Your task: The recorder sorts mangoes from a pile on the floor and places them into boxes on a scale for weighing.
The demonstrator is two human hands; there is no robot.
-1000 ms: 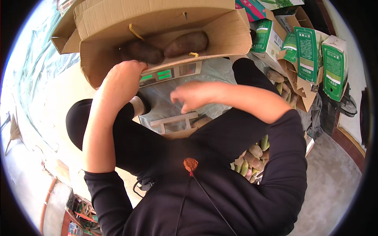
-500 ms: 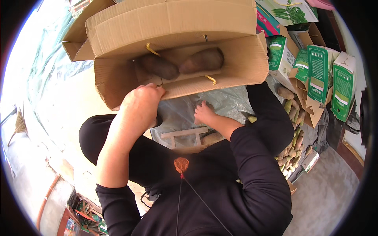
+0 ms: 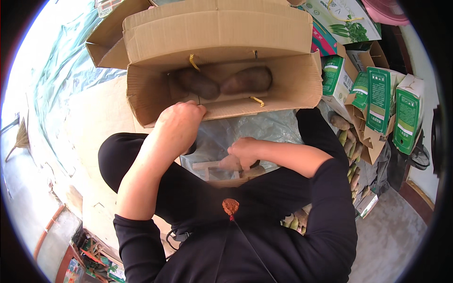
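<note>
Head view: the left hand (image 3: pixel 181 123) curls closed over the near wall of the cardboard box (image 3: pixel 288 85), pinching its rim at 11 o'clock from the body. The right hand (image 3: pixel 243 152), at centre, seems closed on a pale tuber, though the view is poor. Inside the box lie 2 brown, rough-skinned, oval tubers (image 3: pixel 222 82), touching. That thin corrugated wall could buckle under the grip, and the box could tip. Crinkled clear plastic sheet (image 3: pixel 264 129) lies beneath.
</note>
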